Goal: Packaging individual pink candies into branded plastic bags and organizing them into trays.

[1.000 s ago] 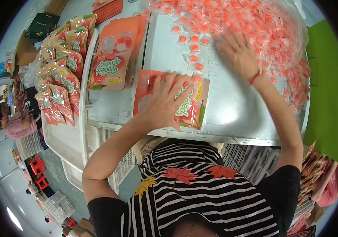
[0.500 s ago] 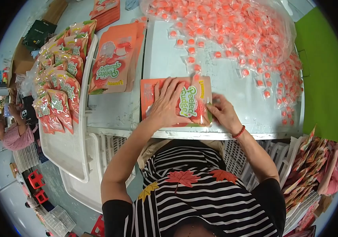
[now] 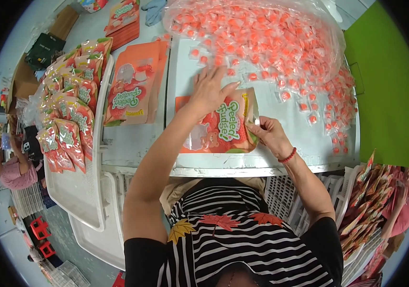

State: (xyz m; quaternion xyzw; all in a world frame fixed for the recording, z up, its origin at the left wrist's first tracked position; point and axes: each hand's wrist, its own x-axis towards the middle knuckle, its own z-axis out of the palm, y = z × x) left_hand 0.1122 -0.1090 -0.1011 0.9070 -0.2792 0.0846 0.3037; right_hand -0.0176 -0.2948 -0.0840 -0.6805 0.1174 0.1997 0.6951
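A flat red candy pouch (image 3: 233,119) with a clear window lies on the table, turned sideways in front of me. Pinched between the thumb and fingers of my right hand (image 3: 272,137) is its tan right-hand edge. My left hand (image 3: 210,91) has its fingers stretched out over the pouch's far side, the tips by a few loose wrapped candies (image 3: 231,72). Whether those fingertips touch a candy I cannot tell. Beyond them, a big heap of red candies in clear wrappers (image 3: 271,43) spills from a clear plastic bag (image 3: 336,45).
To the left lie flat pouches (image 3: 130,81), with another stack (image 3: 122,24) farther back. A white tray (image 3: 77,184) carries several filled pouches (image 3: 77,112). A green panel (image 3: 386,95) stands right of the table; upright pouches (image 3: 359,215) fill a crate below. Other people are at both sides.
My left hand has lifted off the pouch and moved away from me toward the loose candies. My right hand keeps its place at the pouch's edge. The view has shifted slightly.
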